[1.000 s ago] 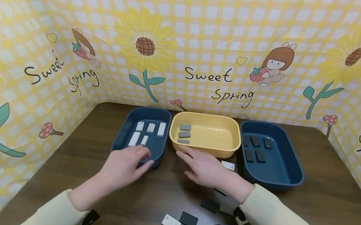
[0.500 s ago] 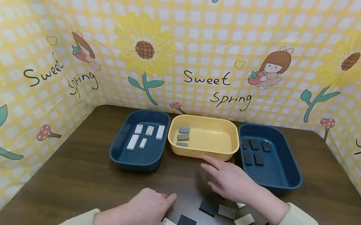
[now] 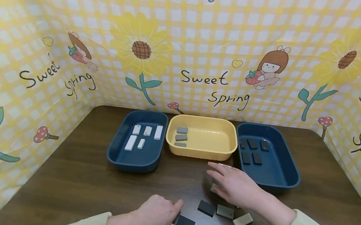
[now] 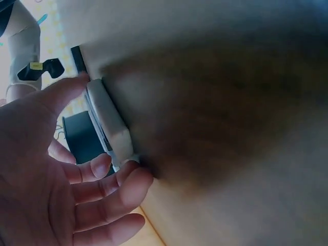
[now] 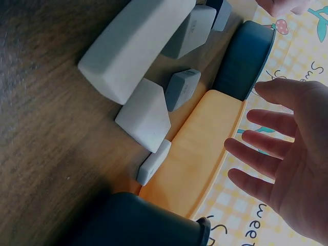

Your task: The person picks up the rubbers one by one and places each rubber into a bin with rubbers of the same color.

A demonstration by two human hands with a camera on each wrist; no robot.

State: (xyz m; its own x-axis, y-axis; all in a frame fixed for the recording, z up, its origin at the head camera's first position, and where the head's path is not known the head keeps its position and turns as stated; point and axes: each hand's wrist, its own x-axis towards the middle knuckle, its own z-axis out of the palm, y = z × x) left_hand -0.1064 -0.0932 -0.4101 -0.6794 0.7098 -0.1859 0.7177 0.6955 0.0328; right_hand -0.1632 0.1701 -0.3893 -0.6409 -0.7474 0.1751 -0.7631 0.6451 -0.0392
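White block (image 4: 108,119) pinched by left hand (image 3: 155,217) fingers, clear only at wrist | right hand (image 3: 237,187) fingers released

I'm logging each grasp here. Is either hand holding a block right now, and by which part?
The left hand pinches a white block on the table by its edges, thumb one side, fingers the other. The right hand holds nothing.

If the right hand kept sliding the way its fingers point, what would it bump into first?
Probably the yellow tray. The right hand hovers open, its fingers pointing up and left toward the tray's near rim. A small white block lies close beside the fingertips and might get touched first; depth is unclear.
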